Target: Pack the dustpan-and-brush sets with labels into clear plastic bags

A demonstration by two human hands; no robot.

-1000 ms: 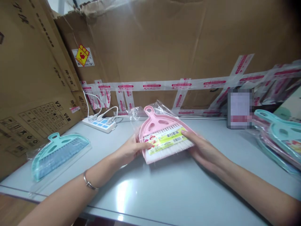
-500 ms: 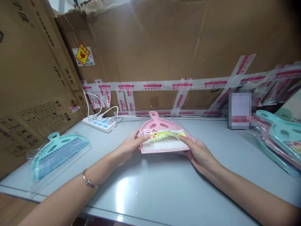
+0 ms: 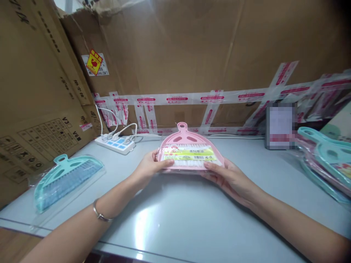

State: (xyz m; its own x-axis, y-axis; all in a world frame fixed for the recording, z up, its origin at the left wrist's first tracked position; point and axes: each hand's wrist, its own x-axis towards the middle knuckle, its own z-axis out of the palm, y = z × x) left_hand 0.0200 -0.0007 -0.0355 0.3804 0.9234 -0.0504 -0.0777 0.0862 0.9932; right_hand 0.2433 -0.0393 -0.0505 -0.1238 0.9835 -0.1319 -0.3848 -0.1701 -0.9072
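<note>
Pink dustpan (image 3: 184,134), white brush (image 3: 189,164) inside, clear plastic wrap (image 3: 178,171) around

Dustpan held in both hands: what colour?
Pink. The dustpan shows best in the head view, the only one.

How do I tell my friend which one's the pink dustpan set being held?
Start at the big cardboard box, then the blue-grey table in front of it. Over its middle, the left hand and right hand hold the pink dustpan set. Only it is held, with white bristles; the turquoise set at left has blue ones.
</note>
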